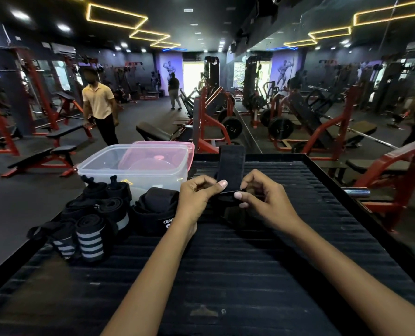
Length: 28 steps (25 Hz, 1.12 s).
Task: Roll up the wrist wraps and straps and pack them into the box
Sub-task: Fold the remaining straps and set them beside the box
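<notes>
On the black ribbed platform (226, 263), low left of the frame, stand striped rolled wraps (90, 236). In the middle, the left hand (196, 197) and right hand (262, 200) both pinch a black strap (230, 166) that sticks up between them. Behind the rolls sits the clear plastic box (133, 166), with a pink lid (163, 151) leaning behind it.

Both forearms reached forward over the ribbed black platform (226, 263). The left hand (196, 197) and right hand (262, 197) met above its middle, fingers curled, thumbs pinching the near end of a black strap (230, 168) between them.
</notes>
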Tool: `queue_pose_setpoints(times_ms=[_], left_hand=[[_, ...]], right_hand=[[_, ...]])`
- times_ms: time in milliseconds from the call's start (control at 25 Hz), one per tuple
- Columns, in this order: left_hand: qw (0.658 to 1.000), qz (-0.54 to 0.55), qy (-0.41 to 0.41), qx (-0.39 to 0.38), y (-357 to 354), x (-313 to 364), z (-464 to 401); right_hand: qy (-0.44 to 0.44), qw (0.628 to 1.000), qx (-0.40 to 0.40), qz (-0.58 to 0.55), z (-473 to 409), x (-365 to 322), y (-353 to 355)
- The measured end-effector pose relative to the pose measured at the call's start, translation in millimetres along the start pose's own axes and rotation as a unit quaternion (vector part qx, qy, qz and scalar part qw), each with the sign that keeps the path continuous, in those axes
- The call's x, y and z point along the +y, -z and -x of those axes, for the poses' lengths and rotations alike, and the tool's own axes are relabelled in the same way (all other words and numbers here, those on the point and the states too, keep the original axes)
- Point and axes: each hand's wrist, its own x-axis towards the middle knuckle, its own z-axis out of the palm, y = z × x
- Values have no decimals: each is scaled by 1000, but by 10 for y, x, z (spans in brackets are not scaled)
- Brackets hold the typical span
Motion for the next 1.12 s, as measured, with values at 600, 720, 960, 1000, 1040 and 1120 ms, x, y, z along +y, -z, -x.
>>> queue_pose_setpoints(times_ms=[600,720,960,1000,1040,1120], left_hand=[[993,54,69,-79,-13,-3,-3],[990,55,55,-115,-14,-8,5],[983,120,54,-130,-100,-107,38],[981,137,58,-123,-135,-121,62],[981,147,60,-115,-163,-135,82],[981,146,69,-107,-195,-143,99]], right_hand=[[204,907,3,369,9,55,82],[222,899,42,376,2,33,136],[229,924,65,300,-32,11,123],[221,930,64,287,-37,-5,135],[214,935,60,277,-42,-21,155],[200,939,43,276,-44,-37,188]])
